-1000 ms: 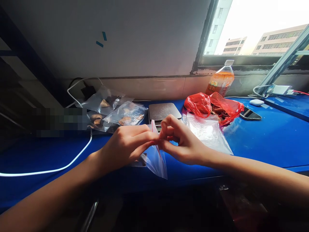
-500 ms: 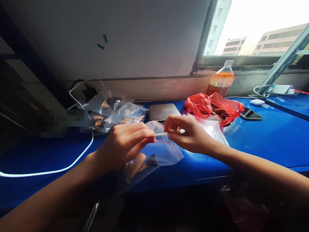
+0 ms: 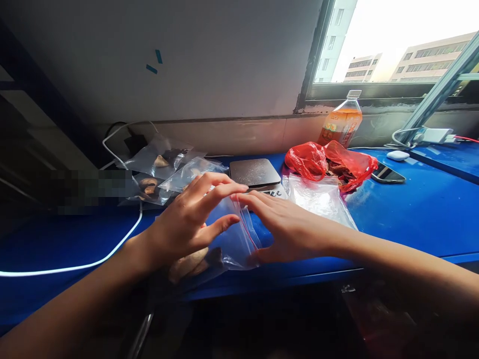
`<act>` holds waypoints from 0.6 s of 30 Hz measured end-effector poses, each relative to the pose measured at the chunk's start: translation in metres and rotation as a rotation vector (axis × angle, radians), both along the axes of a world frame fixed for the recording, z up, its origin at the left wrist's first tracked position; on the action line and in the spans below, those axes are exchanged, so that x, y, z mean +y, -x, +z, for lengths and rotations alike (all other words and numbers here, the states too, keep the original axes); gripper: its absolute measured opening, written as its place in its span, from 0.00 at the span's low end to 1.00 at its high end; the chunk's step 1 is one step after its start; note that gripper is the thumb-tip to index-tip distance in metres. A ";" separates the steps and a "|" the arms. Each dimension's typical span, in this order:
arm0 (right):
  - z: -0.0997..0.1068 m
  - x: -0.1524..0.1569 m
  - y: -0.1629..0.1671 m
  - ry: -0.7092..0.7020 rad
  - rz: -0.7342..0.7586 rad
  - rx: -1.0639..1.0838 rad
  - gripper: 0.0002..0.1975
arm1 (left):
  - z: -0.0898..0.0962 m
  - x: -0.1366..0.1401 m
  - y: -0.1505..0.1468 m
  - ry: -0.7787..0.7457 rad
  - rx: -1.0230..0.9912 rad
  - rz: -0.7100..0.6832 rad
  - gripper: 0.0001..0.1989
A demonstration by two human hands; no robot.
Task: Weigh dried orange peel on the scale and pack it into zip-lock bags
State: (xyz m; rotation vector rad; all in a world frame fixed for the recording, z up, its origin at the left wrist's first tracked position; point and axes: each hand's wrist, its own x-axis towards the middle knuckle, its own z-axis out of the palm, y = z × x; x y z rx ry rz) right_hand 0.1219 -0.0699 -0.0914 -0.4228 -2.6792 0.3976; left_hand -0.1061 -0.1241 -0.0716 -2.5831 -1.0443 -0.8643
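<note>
A clear zip-lock bag (image 3: 234, 239) with a red line along its mouth is between my hands, over the desk's front edge. Pale brown pieces (image 3: 189, 264) and a darker one sit in its lower left part. My left hand (image 3: 190, 214) is open above the bag, its thumb apart from the fingers. With fingers outstretched, my right hand (image 3: 288, 224) spans the bag's mouth, fingertips at its far end and thumb at its near corner. Behind the hands stands a small digital scale (image 3: 254, 172) with pale dust on its plate.
Filled clear bags (image 3: 160, 159) lie at the back left beside a white cable (image 3: 123, 244). To the right are a flat clear bag (image 3: 318, 199), a red plastic bag (image 3: 307, 159) of brown pieces, a bottle (image 3: 342, 122) and a phone (image 3: 389, 173) on the blue desk (image 3: 419, 219).
My left hand's pinch on the bag's mouth has opened. My right fingers have straightened and moved left and down onto the mouth. The bag has shifted left and its mouth has turned.
</note>
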 end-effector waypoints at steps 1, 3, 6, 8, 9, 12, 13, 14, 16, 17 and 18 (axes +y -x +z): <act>0.001 0.000 -0.001 0.009 0.018 0.009 0.46 | 0.001 0.000 0.001 0.047 -0.005 -0.014 0.19; 0.004 0.001 -0.001 0.050 0.054 0.034 0.42 | 0.004 0.001 0.003 0.157 -0.030 -0.069 0.17; 0.008 0.005 0.000 0.197 0.074 0.164 0.25 | 0.011 0.001 0.008 0.295 -0.142 0.001 0.08; 0.009 0.010 0.002 0.337 0.012 0.312 0.14 | 0.017 0.003 0.014 0.342 -0.281 0.149 0.05; 0.009 0.012 0.004 0.417 -0.035 0.387 0.13 | 0.019 0.004 0.017 0.365 -0.376 0.216 0.06; 0.008 0.018 0.008 0.634 -0.197 0.580 0.19 | 0.021 0.006 0.027 0.360 -0.701 0.304 0.11; 0.007 0.017 0.009 0.697 -0.240 0.611 0.22 | 0.021 0.006 0.028 0.325 -0.782 0.308 0.12; 0.007 0.016 0.009 0.757 -0.266 0.610 0.25 | 0.021 0.006 0.028 0.276 -0.838 0.308 0.12; 0.007 0.009 0.009 0.854 -0.233 0.470 0.28 | 0.022 0.006 0.025 0.141 -0.921 0.312 0.13; 0.007 0.004 0.009 0.880 -0.166 0.343 0.27 | 0.025 0.006 0.022 0.041 -0.966 0.322 0.15; 0.007 -0.001 0.008 0.881 -0.084 0.212 0.27 | 0.029 0.006 0.018 -0.068 -1.011 0.334 0.17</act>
